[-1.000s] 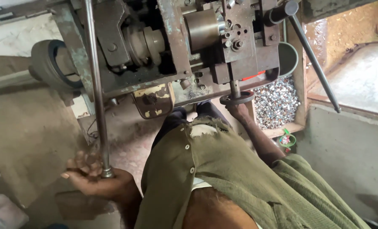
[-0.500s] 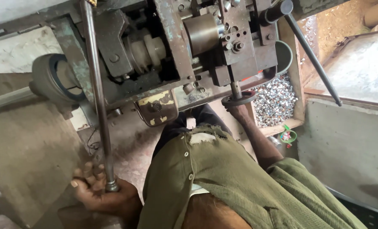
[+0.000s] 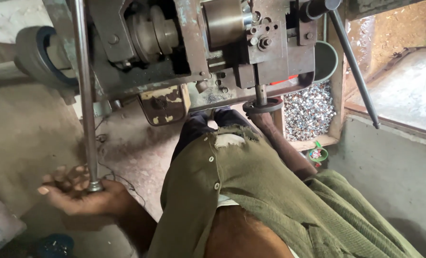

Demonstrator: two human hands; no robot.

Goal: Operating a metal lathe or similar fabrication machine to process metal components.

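Inventory, head view, my own hands.

1. L hand (image 3: 81,198): palm up, low at frame left, fingers loosely curled round the bottom end of the long grey steel rod (image 3: 85,95). Grip partial, fingertips not fully closed; the rod's knobbed foot sits in my palm. The rod's long axis runs near vertical, from my palm up past the top edge of frame, passing in front of the machine's left side. So the rod lies straight up from my fingers.

2. R hand: reaches fwd under the machine head, at the dark round ring-shaped part (image 3: 263,106) on the short vertical spindle. Hand mostly hidden by my sleeve and the ring; can't tell how far the fingers are open or whether they hold anything. R hand is the nearer one to the ring; L hand is well apart from it.

3. Grey-green worn metal press-type machine (image 3: 194,52): fills the top of frame, brass-coloured cylinder near its centre.

4. Black slanted lever bar (image 3: 354,71): upper right, untouched.

5. Wooden tray of small shiny metal pieces (image 3: 311,110): just beside the ring, on its right.

6. Olive-green buttoned shirt (image 3: 251,191): mine, torn near the hem.

7. Black rubber wheel (image 3: 38,55): far left.
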